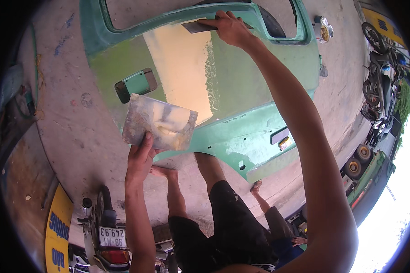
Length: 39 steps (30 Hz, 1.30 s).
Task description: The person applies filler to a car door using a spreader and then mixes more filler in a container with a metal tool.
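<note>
My left hand (140,159) grips a flat, smeared metal plate (139,119) by its near edge, thumb on top. A small mound of cream-coloured putty (168,129) lies on the plate. My right arm reaches far forward, and my right hand (232,29) is closed on a wide, dark putty spreader (195,27). The spreader sits at the far end of a broad cream band of body filler (182,63). That band runs across a green vehicle body panel (255,73) with window openings. The plate hangs over the panel's near left part, beside a small rectangular cutout.
A can (322,29) stands on the concrete floor beyond the panel's right end. Parked motorbikes (376,86) line the right side, and another motorbike (107,223) is at lower left. Another person's leg (262,202) and hand show near the panel's lower right.
</note>
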{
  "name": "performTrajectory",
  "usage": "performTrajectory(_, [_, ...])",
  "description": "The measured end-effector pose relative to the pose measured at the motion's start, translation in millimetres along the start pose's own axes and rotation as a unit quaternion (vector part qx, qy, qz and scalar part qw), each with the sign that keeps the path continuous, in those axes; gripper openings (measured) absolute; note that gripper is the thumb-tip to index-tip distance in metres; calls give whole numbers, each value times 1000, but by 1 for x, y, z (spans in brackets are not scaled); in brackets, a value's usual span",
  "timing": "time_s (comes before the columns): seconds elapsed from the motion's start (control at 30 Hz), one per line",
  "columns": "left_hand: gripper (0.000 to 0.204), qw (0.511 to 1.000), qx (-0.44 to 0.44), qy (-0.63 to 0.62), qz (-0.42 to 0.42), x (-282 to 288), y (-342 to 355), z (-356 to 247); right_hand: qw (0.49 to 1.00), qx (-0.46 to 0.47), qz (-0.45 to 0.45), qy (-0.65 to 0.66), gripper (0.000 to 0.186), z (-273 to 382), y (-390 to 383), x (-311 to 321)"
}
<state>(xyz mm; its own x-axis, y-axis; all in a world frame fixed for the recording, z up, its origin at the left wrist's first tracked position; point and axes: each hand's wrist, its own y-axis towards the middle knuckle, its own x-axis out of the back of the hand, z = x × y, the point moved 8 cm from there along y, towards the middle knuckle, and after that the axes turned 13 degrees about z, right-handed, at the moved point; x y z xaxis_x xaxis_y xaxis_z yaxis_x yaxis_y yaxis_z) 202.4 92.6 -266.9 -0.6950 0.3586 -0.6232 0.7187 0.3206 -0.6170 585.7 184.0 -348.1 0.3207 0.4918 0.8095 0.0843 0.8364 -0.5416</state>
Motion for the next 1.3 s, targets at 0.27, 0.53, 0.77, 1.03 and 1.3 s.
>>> performTrajectory(0.27, [47,999,-4,20,-32,5,-12,-23,995,29,-29,-95,45,-3,46,-9])
performTrajectory(0.53, [61,998,-51,-47,-12,8,-52,-2,995,-7,103,1,52,36,-21,-31])
performTrajectory(0.77, [65,980,-112,-162,14,10,-111,30,999,43,-19,-2,64,58,-147,-124])
performTrajectory(1.03, [73,973,-123,-194,-5,30,-158,57,988,128,-24,-80,72,69,-258,-184])
performTrajectory(1.3, [83,980,-113,-166,5,9,-143,52,988,129,-24,-85,64,56,-205,-90])
